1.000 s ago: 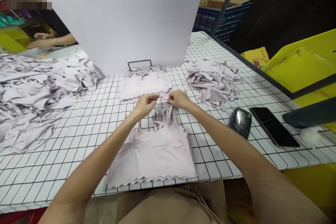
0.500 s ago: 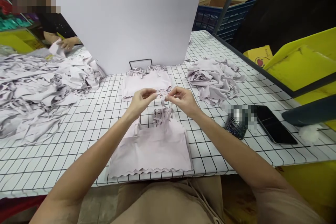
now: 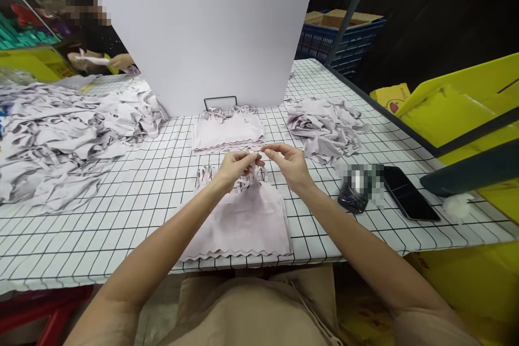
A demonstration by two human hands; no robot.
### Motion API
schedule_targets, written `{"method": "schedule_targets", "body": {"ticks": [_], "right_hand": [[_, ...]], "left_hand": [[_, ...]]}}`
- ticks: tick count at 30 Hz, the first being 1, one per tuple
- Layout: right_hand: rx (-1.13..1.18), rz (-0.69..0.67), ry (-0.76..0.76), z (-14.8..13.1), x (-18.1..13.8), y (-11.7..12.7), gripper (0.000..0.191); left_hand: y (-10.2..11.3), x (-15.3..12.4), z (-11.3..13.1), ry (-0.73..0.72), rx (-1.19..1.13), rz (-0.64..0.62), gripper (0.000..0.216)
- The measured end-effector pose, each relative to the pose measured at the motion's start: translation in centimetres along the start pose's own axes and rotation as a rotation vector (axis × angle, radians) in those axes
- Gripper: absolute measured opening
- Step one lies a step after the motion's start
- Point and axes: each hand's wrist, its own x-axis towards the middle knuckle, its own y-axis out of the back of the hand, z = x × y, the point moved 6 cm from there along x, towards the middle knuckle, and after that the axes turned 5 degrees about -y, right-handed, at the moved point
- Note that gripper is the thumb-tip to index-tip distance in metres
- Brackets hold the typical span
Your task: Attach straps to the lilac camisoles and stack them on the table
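Note:
A stack of pale pinkish-grey camisoles (image 3: 243, 221) with wavy hems lies flat in front of me, its thin straps bunched at the far end. Above those straps my left hand (image 3: 239, 167) is closed in a pinch on a camisole strap, which rises from the top piece. My right hand (image 3: 290, 166) meets it fingertip to fingertip, thumb and forefinger nearly together. Whatever is between the right fingertips is too small to make out. Just beyond both hands lies a second neat stack of camisoles (image 3: 227, 131), straps toward the white panel.
A large loose heap of the same fabric (image 3: 73, 140) covers the left; a smaller heap (image 3: 324, 125) lies right. A phone (image 3: 409, 194) and a dark glossy object (image 3: 352, 197) sit near my right forearm. The upright white panel (image 3: 198, 27) stands behind. Across the left, a co-worker's hands (image 3: 121, 61) hold fabric.
My left hand has moved right and slightly down, closing the gap to my right hand. The top camisole's strap is now drawn up to it. The view has shifted slightly.

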Motion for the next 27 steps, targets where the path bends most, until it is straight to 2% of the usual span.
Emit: {"method": "schedule_targets", "body": {"ticks": [3,6,9,12,14,16,18,20,22,24,27], "right_hand": [[-0.188,-0.073,0.013,0.0,-0.3,0.8,0.019],[-0.329,-0.179,0.016,0.7,-0.6,0.4,0.024],[-0.517,-0.190,0.063,1.7,-0.5,-0.5,0.024],[-0.609,-0.219,0.119,2.5,-0.2,-1.4,0.013],[-0.627,-0.233,0.149,2.7,0.0,-1.6,0.012],[-0.651,-0.233,0.172,2.7,-0.1,-1.5,0.011],[-0.679,-0.210,0.191,2.6,-0.2,-1.1,0.012],[-0.704,-0.177,0.201,2.6,-0.5,-0.5,0.014],[-0.737,-0.149,0.217,2.7,-0.7,0.0,0.015],[-0.787,-0.137,0.238,3.0,-0.9,0.2,0.015],[-0.845,-0.140,0.244,3.6,-1.2,0.0,0.014]], "left_hand": [[0.3,0.1,0.8,-0.005,0.015,-0.033,0.030],[0.2,0.4,1.2,-0.006,0.052,-0.040,0.023],[-0.1,0.8,1.2,-0.045,0.201,-0.044,0.023],[0.5,0.9,2.3,-0.266,0.523,0.084,0.025],[0.5,0.9,3.3,-0.484,0.692,0.088,0.019],[-0.2,1.2,3.2,-0.599,0.779,-0.109,0.020],[-0.8,1.7,2.2,-0.603,0.883,-0.352,0.039],[-0.8,2.3,1.1,-0.593,1.056,-0.495,0.058],[-0.6,2.7,0.3,-0.616,1.238,-0.558,0.066],[-0.3,2.8,-0.3,-0.650,1.363,-0.585,0.065],[-0.5,2.6,-0.7,-0.708,1.426,-0.607,0.060]]}}
